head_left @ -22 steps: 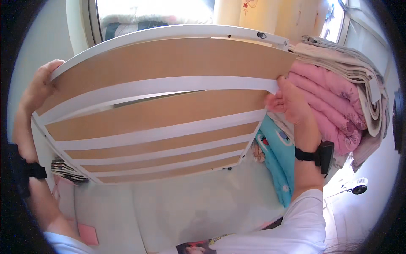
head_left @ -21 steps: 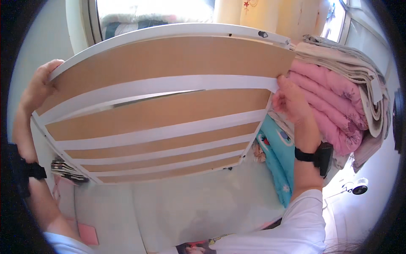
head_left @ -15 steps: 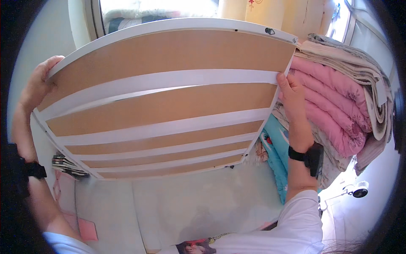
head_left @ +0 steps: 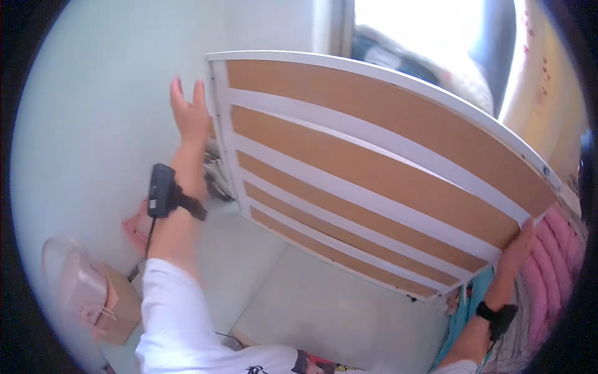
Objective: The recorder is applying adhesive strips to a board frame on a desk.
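Head view. One large rectangular panel stood tilted on edge between the left hand and the right hand. Its lower edge was close over the pale flat ground; contact there could not be told.

Handling, by judgement: stiff at the border, fairly light for its spread yet unwieldy; the smooth white border probably a little slippery, the brown sheeting the likeliest part to give. Best holds: the border, midway along either side.

Appearance: white border; brown, board-like sheeting; white parallel bars running from side to side; a thin bright gap along the uppermost bar; a small dark fitting near the upper right corner.

Left hand: just beside the panel's left edge, fingers spread and pointing upward; touch uncertain. Right hand: at the panel's right edge, fingers apparently pinching the border, detail blurred.

Also present: a pink quilt, just right of the panel; teal bedding, near its lower right corner; a yellow curtain, behind its upper right; a tan box, well left of it.
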`<state>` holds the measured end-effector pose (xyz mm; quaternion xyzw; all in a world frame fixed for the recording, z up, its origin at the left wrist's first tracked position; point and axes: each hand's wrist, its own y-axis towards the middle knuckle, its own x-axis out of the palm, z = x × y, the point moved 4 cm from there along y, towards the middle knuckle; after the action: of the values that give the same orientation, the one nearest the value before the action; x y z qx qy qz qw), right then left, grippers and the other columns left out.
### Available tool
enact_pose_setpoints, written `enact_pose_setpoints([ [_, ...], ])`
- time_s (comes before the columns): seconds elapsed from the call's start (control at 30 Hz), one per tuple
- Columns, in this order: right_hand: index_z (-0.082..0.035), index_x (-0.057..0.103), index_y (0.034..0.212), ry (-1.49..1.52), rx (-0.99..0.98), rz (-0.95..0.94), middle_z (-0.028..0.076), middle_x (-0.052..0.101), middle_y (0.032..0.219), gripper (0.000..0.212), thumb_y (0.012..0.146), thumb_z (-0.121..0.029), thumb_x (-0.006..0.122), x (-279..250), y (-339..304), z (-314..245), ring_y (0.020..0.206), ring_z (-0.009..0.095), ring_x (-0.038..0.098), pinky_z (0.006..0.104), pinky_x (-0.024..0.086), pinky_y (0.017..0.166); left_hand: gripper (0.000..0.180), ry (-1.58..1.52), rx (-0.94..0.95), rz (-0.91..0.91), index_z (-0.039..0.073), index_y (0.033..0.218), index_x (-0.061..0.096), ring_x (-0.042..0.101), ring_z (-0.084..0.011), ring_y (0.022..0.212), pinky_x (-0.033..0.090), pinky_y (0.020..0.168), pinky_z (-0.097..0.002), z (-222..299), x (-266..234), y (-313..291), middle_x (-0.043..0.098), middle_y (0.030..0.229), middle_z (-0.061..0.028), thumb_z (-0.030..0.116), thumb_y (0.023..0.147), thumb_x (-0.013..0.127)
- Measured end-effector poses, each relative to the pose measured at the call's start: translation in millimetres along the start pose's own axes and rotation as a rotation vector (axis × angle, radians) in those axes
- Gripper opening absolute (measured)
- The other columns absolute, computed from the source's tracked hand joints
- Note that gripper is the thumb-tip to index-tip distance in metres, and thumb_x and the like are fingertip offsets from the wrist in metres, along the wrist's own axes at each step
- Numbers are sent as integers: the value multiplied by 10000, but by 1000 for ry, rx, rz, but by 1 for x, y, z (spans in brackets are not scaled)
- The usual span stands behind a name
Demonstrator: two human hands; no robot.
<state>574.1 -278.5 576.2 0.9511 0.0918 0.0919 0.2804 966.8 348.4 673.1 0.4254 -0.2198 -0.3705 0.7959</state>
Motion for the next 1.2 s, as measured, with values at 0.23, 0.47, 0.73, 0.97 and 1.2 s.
enact_pose_setpoints([
  [0.23,58,431,1240,-80,51,-102,125,494,1193,575,920,-419,450,-55,-11,34,1088,217,448,309,324,956,576,-394,-676,-454,-36,1250,402,426,-211,1096,317,965,-320,-133,-16,-107,470,1200,-124,433,918,446],
  [0.47,53,428,1249,-202,-124,-27,125,479,1219,581,921,-426,445,-74,-18,22,1111,220,443,317,331,959,459,-448,-626,-567,6,1126,477,444,-116,935,381,815,-272,-120,2,-137,529,1019,-56,416,919,482],
  [0.73,19,422,1273,-64,-76,44,138,464,1274,555,924,-412,444,-56,-42,-51,1136,239,460,325,349,967,400,-179,-474,-538,3,1055,481,459,-131,853,398,774,-279,-84,-9,-109,527,908,-72,384,931,466],
  [0.97,-4,422,1285,892,501,87,128,477,1270,548,917,-409,463,-65,-36,-61,1135,231,479,326,373,952,459,47,-435,-609,19,857,443,395,-152,736,390,665,-310,-47,-44,-85,453,780,-62,475,903,470],
  [1.2,2,414,1286,328,701,-299,138,468,1279,536,924,-391,456,-78,-50,71,1149,236,467,337,369,965,549,340,-443,-809,-32,975,490,522,-218,852,434,734,-336,-17,-57,-127,553,890,-166,509,882,478],
])
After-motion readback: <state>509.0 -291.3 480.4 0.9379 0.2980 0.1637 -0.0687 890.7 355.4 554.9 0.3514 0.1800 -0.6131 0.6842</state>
